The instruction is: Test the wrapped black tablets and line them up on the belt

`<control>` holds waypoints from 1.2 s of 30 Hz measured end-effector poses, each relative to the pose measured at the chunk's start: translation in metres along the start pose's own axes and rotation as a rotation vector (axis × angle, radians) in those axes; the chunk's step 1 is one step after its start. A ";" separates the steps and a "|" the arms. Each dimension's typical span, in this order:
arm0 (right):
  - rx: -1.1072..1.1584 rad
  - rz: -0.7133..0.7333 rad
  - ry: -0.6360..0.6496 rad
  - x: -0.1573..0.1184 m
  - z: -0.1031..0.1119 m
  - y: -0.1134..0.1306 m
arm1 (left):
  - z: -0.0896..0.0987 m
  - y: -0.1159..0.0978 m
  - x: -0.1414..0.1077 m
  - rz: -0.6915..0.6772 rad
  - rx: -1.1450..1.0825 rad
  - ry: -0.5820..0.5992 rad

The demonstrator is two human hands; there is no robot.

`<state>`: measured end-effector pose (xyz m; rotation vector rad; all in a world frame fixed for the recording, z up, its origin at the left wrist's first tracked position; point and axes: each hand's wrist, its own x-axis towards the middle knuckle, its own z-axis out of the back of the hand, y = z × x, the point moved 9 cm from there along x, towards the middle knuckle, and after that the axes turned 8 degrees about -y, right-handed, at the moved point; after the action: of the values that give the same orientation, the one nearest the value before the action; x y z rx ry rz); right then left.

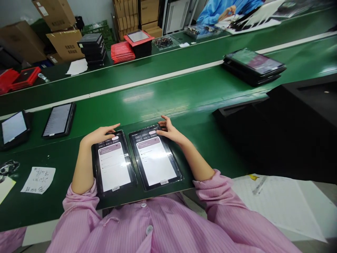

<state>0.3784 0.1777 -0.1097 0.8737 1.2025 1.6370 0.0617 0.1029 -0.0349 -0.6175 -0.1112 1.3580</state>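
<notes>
Two black tablets lie side by side on the green bench in front of me, their screens lit with a white panel, a mauve bar and small buttons on top. Over the upper left part of the left tablet (116,168) is my left hand (101,134), index finger stretched out and thumb at the upper buttons. At the top right corner of the right tablet (158,163) is my right hand (168,130), fingers spread, one fingertip at a pale button. Neither hand grips anything. Whether the fingertips press the glass or hover, I cannot tell.
Further left lie more tablets (58,120) and a handwritten note (39,180). A tablet stack (254,65) sits on the far right of the green belt (158,88). A large black box (279,133) stands close on my right. Across the bench, a person in blue (218,12) works.
</notes>
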 end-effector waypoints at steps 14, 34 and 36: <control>0.000 0.027 -0.186 0.008 0.021 -0.004 | 0.009 -0.002 0.013 0.074 0.022 -0.272; 0.156 -0.104 -0.008 -0.066 0.010 -0.007 | -0.052 -0.040 -0.020 -0.130 0.218 0.167; 0.156 -0.154 -0.036 -0.067 0.013 -0.012 | -0.052 -0.042 -0.020 -0.129 0.218 0.181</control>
<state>0.4165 0.1207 -0.1192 0.8803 1.3517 1.4143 0.1161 0.0626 -0.0532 -0.5373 0.1396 1.1657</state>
